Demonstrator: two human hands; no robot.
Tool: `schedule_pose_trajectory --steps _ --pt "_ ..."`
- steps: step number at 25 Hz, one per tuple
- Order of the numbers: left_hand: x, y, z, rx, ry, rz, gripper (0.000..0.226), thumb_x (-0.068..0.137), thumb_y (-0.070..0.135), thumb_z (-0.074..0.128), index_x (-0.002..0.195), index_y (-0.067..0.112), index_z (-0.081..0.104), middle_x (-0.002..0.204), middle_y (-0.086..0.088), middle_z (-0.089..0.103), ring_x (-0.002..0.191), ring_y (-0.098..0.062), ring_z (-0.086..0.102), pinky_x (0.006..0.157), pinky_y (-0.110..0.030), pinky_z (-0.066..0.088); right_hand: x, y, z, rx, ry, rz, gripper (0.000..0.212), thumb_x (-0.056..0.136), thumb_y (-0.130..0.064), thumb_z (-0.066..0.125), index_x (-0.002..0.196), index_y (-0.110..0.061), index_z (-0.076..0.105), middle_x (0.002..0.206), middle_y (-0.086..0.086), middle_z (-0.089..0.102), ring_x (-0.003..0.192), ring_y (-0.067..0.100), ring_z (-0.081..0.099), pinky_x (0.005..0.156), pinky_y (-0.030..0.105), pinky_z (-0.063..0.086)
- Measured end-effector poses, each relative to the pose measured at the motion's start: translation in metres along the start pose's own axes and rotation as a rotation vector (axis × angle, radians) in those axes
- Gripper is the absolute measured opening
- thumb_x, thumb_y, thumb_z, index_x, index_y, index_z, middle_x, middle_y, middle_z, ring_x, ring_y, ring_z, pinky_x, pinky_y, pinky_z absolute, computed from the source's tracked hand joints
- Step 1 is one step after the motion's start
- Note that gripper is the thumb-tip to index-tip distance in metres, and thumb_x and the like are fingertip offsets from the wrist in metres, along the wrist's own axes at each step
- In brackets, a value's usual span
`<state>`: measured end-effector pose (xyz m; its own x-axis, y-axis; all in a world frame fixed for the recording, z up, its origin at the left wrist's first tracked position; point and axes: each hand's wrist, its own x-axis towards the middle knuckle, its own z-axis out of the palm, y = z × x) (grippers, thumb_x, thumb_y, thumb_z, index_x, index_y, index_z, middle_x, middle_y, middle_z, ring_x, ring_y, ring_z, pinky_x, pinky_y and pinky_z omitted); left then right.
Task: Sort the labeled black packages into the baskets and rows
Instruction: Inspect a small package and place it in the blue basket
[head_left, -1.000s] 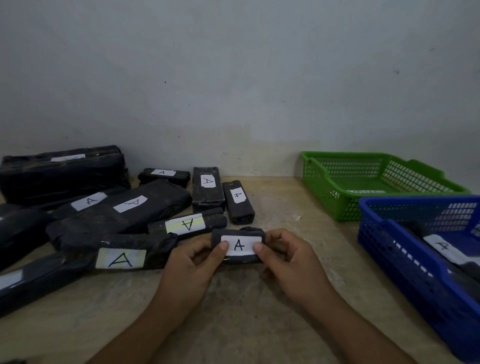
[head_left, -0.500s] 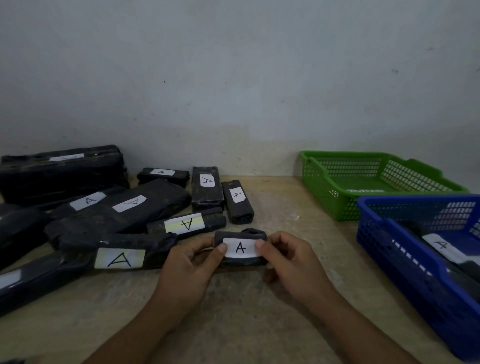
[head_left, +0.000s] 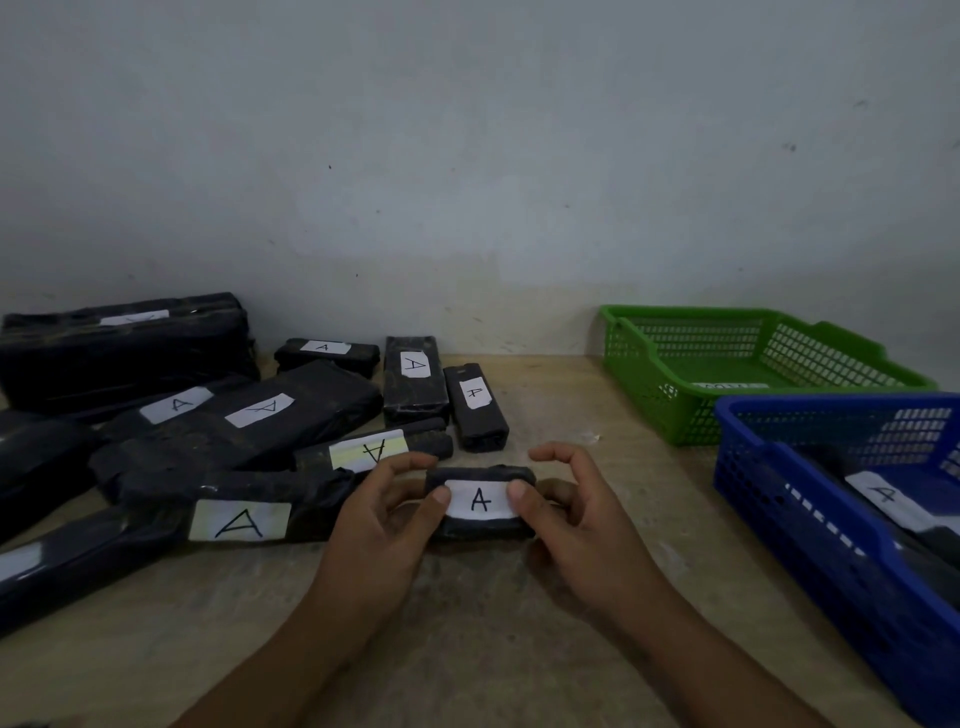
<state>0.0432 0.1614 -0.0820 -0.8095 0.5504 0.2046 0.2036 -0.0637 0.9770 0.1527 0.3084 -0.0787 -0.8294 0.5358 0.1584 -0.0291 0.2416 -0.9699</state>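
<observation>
Both hands, left (head_left: 376, 525) and right (head_left: 582, 525), pinch a small black package (head_left: 480, 527) labelled A above the table (head_left: 467, 649).

Beyond my fingers (head_left: 400, 464) a plain wall (head_left: 467, 156) rises, pale grey-blue and matte, flecked with small dark marks and scuffed lighter near its foot. Under my fingers lies a wooden table (head_left: 467, 649), tan, with worn grain and pale blotches; its far edge meets the wall. The light is dim and soft, brightest on the wall straight ahead of my fingers.
</observation>
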Motion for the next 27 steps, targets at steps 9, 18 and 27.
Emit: schedule_pose_trajectory --steps 9,18,27 --pt "-0.003 0.001 -0.003 -0.097 -0.143 -0.041 0.047 0.076 0.033 0.067 0.122 0.027 0.058 0.117 0.008 0.067 0.107 -0.01 0.064 0.085 -0.037 0.058 0.003 0.003 -0.005 0.03 -0.069 -0.048 0.038 0.084 -0.015 0.073 0.115 -0.031 0.06 0.113 -0.008 0.07 0.104 0.007 0.068 0.089 0.027 0.056" --pt "0.0 0.005 -0.001 -0.07 -0.073 -0.004 0.033 0.084 -0.005 0.063 0.112 0.013 0.059 0.102 -0.001 0.07 0.088 0.001 0.068 0.069 -0.01 0.052 0.003 0.008 -0.005 0.136 -0.149 -0.008 0.055 0.081 -0.006 0.075 0.128 -0.025 0.055 0.121 0.0 0.067 0.108 0.015 0.068 0.089 0.029 0.055" --pt "-0.002 -0.003 -0.005 -0.068 -0.227 0.052 0.051 0.081 0.006 0.071 0.125 0.025 0.054 0.122 0.005 0.064 0.111 -0.01 0.063 0.088 -0.03 0.055 0.004 0.001 -0.012 0.197 -0.107 0.031 0.049 0.085 -0.003 0.07 0.124 -0.029 0.057 0.103 0.008 0.075 0.088 0.019 0.072 0.072 0.028 0.055"
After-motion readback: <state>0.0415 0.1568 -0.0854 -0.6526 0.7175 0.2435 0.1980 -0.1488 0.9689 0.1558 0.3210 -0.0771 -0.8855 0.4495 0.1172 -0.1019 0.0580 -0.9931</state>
